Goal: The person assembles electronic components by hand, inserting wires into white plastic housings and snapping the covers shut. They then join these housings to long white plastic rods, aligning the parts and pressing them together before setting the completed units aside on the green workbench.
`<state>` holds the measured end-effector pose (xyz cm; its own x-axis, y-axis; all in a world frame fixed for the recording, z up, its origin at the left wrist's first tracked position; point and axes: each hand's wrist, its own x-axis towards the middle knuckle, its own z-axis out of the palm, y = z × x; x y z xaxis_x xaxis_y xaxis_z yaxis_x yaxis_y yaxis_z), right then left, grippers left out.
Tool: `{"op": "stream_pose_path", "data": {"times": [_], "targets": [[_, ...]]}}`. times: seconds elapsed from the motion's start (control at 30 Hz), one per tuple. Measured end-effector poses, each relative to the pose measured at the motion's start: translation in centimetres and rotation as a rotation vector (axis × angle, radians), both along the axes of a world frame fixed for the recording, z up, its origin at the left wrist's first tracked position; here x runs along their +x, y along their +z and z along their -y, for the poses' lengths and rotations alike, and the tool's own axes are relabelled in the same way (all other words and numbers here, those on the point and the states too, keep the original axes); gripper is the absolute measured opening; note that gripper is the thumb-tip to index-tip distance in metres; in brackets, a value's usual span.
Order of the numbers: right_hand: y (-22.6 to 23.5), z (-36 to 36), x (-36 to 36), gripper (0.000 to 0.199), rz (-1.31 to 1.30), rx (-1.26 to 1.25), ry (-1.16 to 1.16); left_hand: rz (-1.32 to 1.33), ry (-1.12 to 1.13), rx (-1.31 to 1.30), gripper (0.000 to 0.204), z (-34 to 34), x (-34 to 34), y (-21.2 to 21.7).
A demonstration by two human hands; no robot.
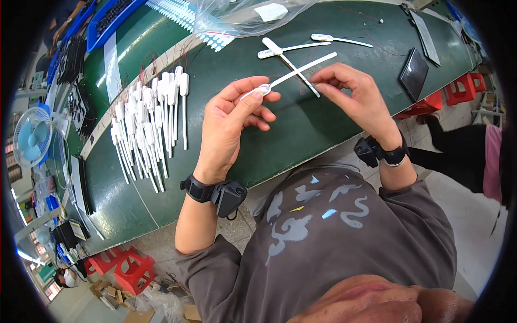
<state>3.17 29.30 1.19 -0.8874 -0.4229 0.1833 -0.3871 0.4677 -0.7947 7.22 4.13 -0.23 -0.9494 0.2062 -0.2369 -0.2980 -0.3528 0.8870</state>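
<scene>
My left hand (237,107) pinches a white stick with a rounded, paddle-shaped head (304,70) by the head. Its thin shaft points up and to the right, above the green table. To the right, my right hand (350,94) has thumb and fingers closed together near the lower end of another white stick; what they hold, if anything, is too small to make out. That second white stick (273,46) crosses behind the held one. Beyond my hands, more white sticks of the same kind (323,37) lie on the table.
Left of my hands lies a bunch of many white sticks (151,124) with fine red wires. A black phone-like slab (413,74) rests at the right. Clear plastic film (237,16) and a blue bin (110,21) are at the far side. Red stools (133,269) stand below the table edge.
</scene>
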Motion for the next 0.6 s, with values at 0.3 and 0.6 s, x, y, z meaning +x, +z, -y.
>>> {"op": "stream_pose_path", "data": {"times": [0.3, 0.6], "targets": [[-1.3, -0.9, -1.6, 0.013, 0.288, -0.449, 0.004, -0.01, -0.04, 0.012, 0.031, 0.1, 0.1, 0.2], [0.2, -1.5, -2.4, 0.015, 0.219, -0.542, 0.106, 0.016, -0.222, -0.115, 0.03, 0.0, 0.1, 0.3]]}}
